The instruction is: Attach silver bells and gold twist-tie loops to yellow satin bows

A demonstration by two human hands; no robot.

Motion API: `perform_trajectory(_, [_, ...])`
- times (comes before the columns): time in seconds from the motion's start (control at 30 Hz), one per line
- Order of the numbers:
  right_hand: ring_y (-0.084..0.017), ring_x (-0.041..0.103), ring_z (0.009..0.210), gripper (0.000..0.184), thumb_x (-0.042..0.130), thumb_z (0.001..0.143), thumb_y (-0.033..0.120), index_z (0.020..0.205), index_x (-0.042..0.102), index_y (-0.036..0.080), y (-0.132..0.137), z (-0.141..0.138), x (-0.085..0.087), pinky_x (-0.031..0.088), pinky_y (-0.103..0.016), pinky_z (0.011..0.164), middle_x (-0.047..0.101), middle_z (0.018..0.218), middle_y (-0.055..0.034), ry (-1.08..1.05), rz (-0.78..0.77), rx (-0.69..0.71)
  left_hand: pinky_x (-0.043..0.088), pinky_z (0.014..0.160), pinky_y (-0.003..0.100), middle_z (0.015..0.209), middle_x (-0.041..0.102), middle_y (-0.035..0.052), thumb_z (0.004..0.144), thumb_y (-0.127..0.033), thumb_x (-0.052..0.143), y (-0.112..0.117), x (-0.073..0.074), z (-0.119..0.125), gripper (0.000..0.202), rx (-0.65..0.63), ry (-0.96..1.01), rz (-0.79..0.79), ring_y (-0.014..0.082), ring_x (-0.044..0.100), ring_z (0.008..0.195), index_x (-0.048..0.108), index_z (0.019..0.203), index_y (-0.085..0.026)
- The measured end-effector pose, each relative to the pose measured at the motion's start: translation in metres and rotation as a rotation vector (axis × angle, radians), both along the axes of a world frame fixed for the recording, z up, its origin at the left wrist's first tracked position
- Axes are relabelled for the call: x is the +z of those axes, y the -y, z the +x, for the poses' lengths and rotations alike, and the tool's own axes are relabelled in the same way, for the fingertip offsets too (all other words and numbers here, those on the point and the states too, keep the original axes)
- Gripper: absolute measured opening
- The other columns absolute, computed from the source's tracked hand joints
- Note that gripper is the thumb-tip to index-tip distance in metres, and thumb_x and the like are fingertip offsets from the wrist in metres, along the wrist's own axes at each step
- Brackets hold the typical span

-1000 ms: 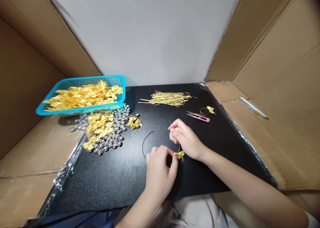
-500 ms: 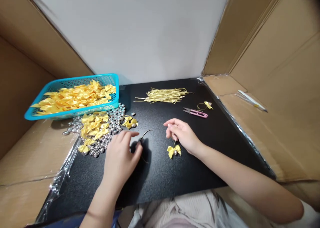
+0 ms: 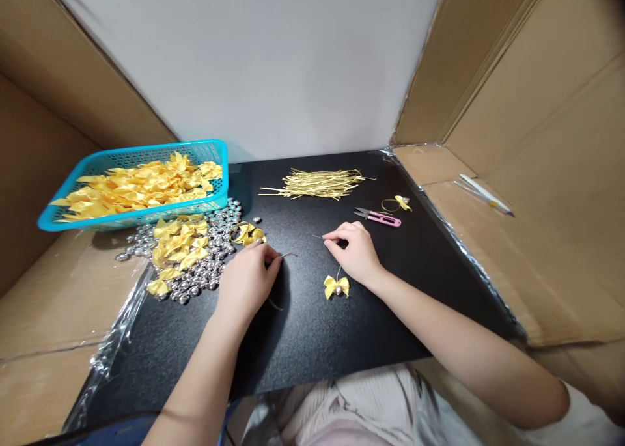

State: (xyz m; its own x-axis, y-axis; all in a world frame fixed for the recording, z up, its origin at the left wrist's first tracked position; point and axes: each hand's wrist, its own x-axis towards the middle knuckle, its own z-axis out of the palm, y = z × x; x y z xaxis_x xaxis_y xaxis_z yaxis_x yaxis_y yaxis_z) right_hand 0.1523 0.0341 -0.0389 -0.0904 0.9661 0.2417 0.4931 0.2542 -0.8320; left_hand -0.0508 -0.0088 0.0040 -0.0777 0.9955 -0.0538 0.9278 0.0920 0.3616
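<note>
My left hand (image 3: 249,275) pinches a thin cord (image 3: 289,255) between thumb and forefinger. One end pokes out to the right, and another piece shows below the hand. Opposite it, the thumb and fingers of my right hand (image 3: 356,252) are closed on a second thin cord (image 3: 317,236), whose short tip points left. From under that hand a stretch of cord runs down to a yellow bow (image 3: 331,286) with a pearly bead (image 3: 338,291) at its middle. The two hands are apart, low over the black tabletop (image 3: 303,342).
A blue basket (image 3: 226,172) of yellow bows stands at the back left. Silvery beads (image 3: 202,275) and loose bows (image 3: 178,237) lie before it. Behind my hands are gold cords (image 3: 319,183), pink thread snips (image 3: 385,219) and a bow on a cord loop (image 3: 403,202).
My left thumb and forefinger have closed on the cord that stood between them. My right fingers have come together in a pinch, with a cord tip now showing. The view has shifted slightly.
</note>
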Motion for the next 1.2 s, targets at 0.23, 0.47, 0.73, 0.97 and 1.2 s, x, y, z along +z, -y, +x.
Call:
perform_trajectory(0.23, [-0.024,0.054,0.078,0.006,0.073,0.075,0.016,0.072,0.074,0.022,-0.002,-0.002,-0.007,0.036,-0.038,0.075,0.068,0.065,-0.0017,0.164,0.080,-0.081,0.031,0.063,0.031,0.068,0.059,0.0045,0.072,-0.028,0.063,0.000,-0.002,0.001,0.013,0.118,0.323,0.056,0.0213,0.051,0.066,0.059,0.064,-0.020])
perform_trajectory(0.47, [-0.020,0.060,0.081,0.023,0.076,0.076,0.023,0.098,0.072,0.023,0.011,-0.001,0.010,0.043,-0.035,0.080,0.069,0.080,-0.0012,0.115,0.341,0.132,0.031,0.052,0.021,0.064,0.050,-0.0019,0.069,-0.055,0.061,-0.006,0.017,0.028,0.040,0.191,1.039,0.006,0.0090,0.037,0.053,0.061,0.078,-0.016])
perform_trajectory(0.73, [-0.017,0.059,0.072,0.011,0.059,0.090,0.018,0.092,0.069,0.021,0.023,0.003,0.026,0.045,-0.034,0.069,0.070,0.078,-0.0026,-0.007,0.773,0.257,0.028,0.039,0.013,0.049,0.038,-0.0076,0.084,-0.031,0.061,-0.035,0.050,0.080,0.023,0.293,1.751,-0.261,0.0033,0.032,0.041,0.062,0.077,-0.009])
perform_trajectory(0.97, [-0.018,0.057,0.074,0.023,0.058,0.090,0.009,0.098,0.074,0.024,0.001,0.027,0.024,0.044,-0.033,0.070,0.073,0.082,-0.0033,0.182,0.850,0.104,0.037,0.041,0.012,0.055,0.051,-0.0023,0.092,-0.015,0.050,-0.076,0.046,0.091,0.025,0.284,1.889,-0.405,0.0031,0.043,0.043,0.059,0.069,-0.010])
perform_trajectory(1.2, [-0.018,0.056,0.073,0.018,0.062,0.091,0.021,0.084,0.077,0.028,-0.002,0.031,0.021,0.042,-0.034,0.069,0.072,0.080,-0.0032,0.218,0.778,0.083,0.056,0.085,0.043,0.122,0.062,0.0101,0.093,-0.032,0.060,-0.084,0.015,0.082,0.034,0.371,1.822,-0.468,0.0225,0.064,0.102,0.058,0.123,-0.016])
